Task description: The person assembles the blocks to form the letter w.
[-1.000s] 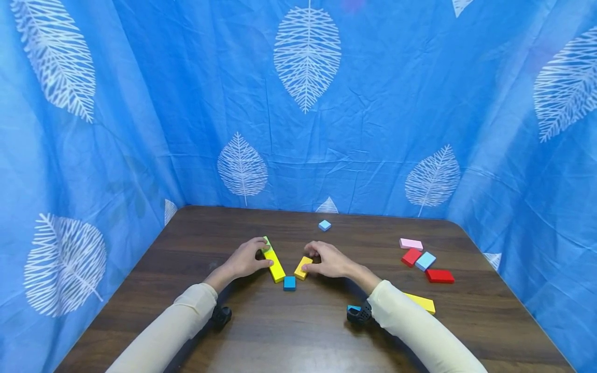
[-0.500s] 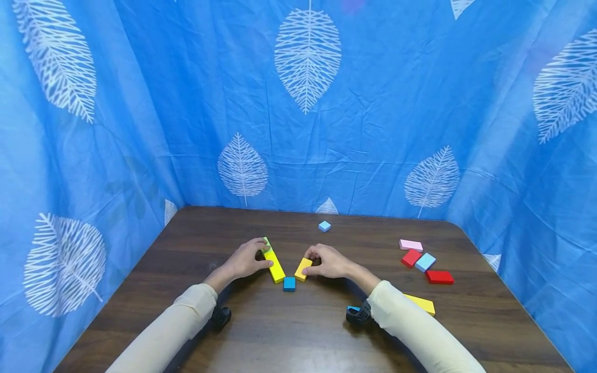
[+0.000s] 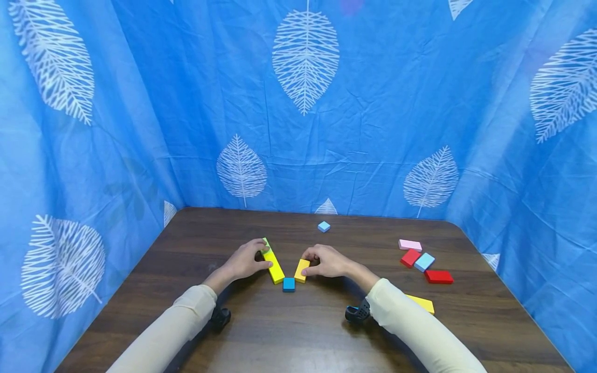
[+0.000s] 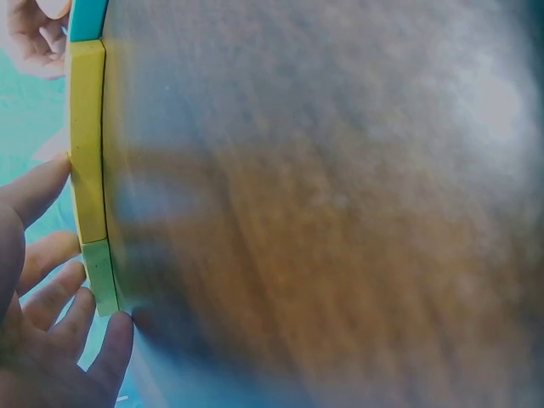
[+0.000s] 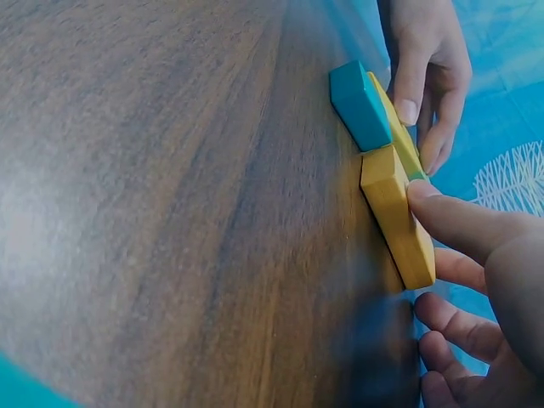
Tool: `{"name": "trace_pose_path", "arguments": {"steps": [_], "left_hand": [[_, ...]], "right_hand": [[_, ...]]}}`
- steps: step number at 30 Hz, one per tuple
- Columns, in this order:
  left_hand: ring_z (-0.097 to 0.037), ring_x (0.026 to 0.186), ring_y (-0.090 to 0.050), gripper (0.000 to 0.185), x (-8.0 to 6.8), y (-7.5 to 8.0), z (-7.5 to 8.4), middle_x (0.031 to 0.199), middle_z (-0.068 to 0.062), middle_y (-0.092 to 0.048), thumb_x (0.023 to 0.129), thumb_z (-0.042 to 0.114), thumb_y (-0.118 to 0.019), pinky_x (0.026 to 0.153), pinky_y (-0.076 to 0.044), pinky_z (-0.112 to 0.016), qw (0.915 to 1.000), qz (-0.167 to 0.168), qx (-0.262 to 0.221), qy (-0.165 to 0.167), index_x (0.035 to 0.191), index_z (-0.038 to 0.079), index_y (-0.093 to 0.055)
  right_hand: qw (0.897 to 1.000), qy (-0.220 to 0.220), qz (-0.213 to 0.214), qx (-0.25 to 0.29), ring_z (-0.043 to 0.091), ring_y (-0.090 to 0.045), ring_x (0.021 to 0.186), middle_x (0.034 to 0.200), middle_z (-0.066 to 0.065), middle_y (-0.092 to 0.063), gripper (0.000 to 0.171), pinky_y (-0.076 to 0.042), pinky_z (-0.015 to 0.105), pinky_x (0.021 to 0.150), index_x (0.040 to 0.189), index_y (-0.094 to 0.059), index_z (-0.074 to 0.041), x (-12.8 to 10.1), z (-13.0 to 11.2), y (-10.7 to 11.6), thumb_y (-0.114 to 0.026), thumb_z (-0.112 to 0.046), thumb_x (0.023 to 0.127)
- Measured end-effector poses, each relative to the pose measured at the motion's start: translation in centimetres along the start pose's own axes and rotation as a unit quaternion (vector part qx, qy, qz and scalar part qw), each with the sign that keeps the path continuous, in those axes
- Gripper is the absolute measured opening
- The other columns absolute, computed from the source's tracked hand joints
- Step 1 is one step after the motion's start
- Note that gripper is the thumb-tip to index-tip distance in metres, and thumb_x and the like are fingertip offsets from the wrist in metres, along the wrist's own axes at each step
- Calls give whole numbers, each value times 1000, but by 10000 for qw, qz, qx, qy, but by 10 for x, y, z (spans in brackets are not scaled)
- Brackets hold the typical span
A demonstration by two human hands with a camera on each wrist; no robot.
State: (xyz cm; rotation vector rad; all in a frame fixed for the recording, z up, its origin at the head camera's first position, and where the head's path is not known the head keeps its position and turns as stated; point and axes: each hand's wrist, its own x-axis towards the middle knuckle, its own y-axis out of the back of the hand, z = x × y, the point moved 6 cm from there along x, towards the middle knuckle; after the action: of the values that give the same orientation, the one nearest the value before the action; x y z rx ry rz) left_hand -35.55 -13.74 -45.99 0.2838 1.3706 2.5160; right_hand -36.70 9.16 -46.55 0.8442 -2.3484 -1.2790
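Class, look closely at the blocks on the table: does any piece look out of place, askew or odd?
One small light blue block lies alone near the table's far edge, apart from the others. A long yellow block is half hidden under the right sleeve. Nothing looks damaged.

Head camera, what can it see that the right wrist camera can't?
Only the head view shows the far pale blue cube, the red, pink and blue blocks off to the right, and the curtain. Only the right wrist view shows a fingertip pressing the short yellow block up close. Both show that block, the long yellow block, the teal block and both hands.
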Motion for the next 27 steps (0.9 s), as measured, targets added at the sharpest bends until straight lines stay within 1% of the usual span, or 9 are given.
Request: {"name": "trace_pose_path", "arguments": {"steps": [6,13,19,27], "left_hand": [[-39,137,-48,54,0,0,0,154,-22,-46,94,21,-79,109,-45,-50,10000,13,10,-60,138,-3,-62],[-39,137,-48,54,0,0,0,153,-21,-47,94,21,-80,109,-45,-50,10000,2,7,-68,138,-3,-62],[-39,137,-49,53,2,-1,-1,153,-21,-47,94,22,-80,109,-46,-50,9999,18,30,-113,138,-3,-62],[-39,137,-49,53,1,-1,-1,153,-21,-48,94,22,-80,108,-46,-49,9999,28,46,-129,137,-3,-62]], "right_hand": [[10000,29,11,-14,19,-56,97,108,1,-64,41,-50,39,87,123,-71,-8,0,-1,0,-79,-35,93],[10000,-25,33,-6,17,-55,97,107,-1,-63,40,-50,38,86,122,-71,-10,1,1,-1,-79,-36,93],[10000,34,90,10,18,-56,97,108,-1,-63,41,-50,39,86,123,-71,-9,0,2,-1,-79,-37,93],[9996,108,93,234,22,-60,106,117,3,-66,44,-51,43,94,126,-69,-9,-2,6,5,-77,-38,95]]}}
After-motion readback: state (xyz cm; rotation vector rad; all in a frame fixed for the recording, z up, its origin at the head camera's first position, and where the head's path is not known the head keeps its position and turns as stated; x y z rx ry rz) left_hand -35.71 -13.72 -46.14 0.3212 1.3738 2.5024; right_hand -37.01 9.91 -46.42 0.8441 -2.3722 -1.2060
